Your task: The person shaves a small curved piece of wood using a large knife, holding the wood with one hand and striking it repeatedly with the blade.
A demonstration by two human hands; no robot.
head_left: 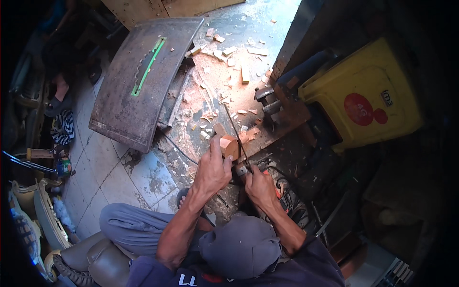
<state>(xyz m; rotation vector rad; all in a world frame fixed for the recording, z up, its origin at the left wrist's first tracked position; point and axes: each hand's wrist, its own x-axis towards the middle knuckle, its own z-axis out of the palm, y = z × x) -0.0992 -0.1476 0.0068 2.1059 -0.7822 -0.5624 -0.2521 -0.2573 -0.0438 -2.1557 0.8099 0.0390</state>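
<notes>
Orange-brown, chunky wooden block (230, 145) sits clamped in our left fingers (216, 149), ahead-left of our right fingers (253, 176), closed on a long, thin, dark tool (233, 125); we should brace it firmly, thumb clear.

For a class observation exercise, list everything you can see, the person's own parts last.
Wood piece: one, orange-brown, in left hand
Thin tool: one, dark, in right hand
Tabletop: one, grey-brown, upper left
Strip: one, green, on tabletop
Wood offcuts: many, pale tan, floor, upper centre
Plastic object: one, yellow, right
Floor tiles: several, pale, left of centre
Striped item: one, black and white, far left
Rim: too dark to tell
Cap: one, dark grey, lower centre
Trouser leg: one, grey, lower left
Hands: two, bare, near centre
</notes>
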